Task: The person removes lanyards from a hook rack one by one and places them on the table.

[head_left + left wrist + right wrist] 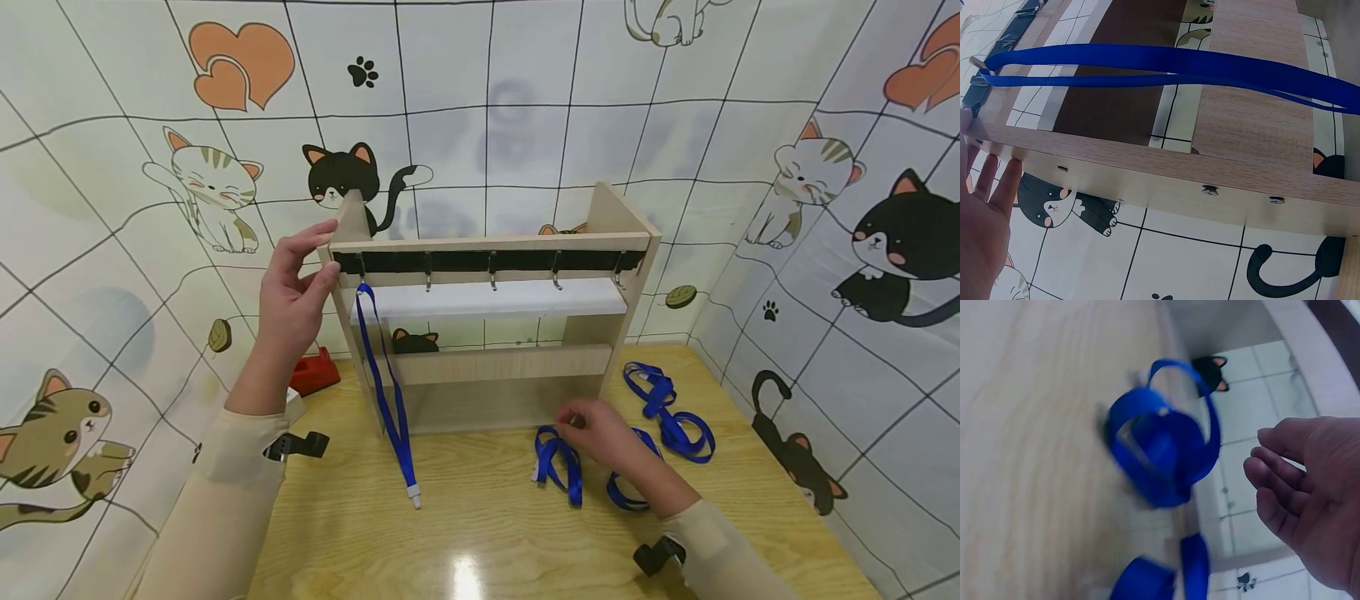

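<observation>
**Left hand steadies the hook rack, right hand over the blue lanyards**

Head view: a pale wood-grain hook rack (491, 333) stands upright on the glossy, light wooden desk (480, 533), with a black strip of small metal hooks (492, 271) along its top rail. One flat blue woven lanyard (386, 392) hangs from the leftmost hook, its white clip end lying on the desk. The left hand (292, 292) holds the rack's top left corner, thumb in front and fingers on the post behind. The right hand (607, 437) hovers low over a folded blue lanyard (558, 467) on the desk, fingers bent down toward it; whether they pinch it cannot be told here. Another heap of blue lanyards (671, 412) lies just to the right. A red object (315, 371) sits behind the left wrist.

Left wrist view: the left hand's fingers (1004, 181) lie straight against the smooth laminated edge of the rack (1166, 169), which is dotted with screw heads. The hanging lanyard (1166, 65) runs as two taut, flat bands past the boards.

Right wrist view: the right hand (1313, 506) is loosely curled and holds nothing. The looped lanyard (1163, 447), blurred, lies on the desk (1035, 425) just beside the fingertips, apart from them.
</observation>
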The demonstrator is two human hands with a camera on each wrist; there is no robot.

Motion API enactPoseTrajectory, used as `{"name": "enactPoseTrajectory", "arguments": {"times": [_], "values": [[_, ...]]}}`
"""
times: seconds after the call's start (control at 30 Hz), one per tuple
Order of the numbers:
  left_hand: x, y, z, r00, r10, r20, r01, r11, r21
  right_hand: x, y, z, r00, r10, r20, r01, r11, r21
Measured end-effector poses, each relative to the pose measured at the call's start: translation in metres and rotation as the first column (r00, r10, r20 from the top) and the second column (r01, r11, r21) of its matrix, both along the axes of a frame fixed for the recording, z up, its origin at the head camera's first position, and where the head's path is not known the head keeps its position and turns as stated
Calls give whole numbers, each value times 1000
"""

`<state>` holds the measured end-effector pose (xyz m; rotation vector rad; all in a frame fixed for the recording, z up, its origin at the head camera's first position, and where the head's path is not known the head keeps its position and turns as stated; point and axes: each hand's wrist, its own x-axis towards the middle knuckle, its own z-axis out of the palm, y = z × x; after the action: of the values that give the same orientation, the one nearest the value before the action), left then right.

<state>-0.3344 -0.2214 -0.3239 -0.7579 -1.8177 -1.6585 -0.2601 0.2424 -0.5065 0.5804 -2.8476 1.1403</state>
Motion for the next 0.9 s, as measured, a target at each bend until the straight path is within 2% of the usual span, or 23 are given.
{"name": "enactPoseTrajectory", "arguments": {"times": [0.13,0.27,0.43,0.63,0.73,0.9], "values": [[0,0,0,1000,-6,-7,6,1000,3,3,-11,15,999,-14,-43,13,999,-35],[-1,0,-1,1000,-7,-13,7,1000,4,4,-25,27,992,-27,-120,19,998,-65],[-1,1,0,1000,-4,-11,4,1000,-3,7,-46,39,969,-25,-248,-16,986,-163],[1,2,0,1000,3,-12,-3,1000,-8,8,-80,57,936,-26,-350,-90,946,-312],[1,1,1,1000,3,-19,-3,1000,-6,5,-102,67,922,-17,-386,-121,935,-332],[1,1,1,1000,-10,-18,10,1000,2,2,-141,87,900,6,-437,-160,935,-317]]}}
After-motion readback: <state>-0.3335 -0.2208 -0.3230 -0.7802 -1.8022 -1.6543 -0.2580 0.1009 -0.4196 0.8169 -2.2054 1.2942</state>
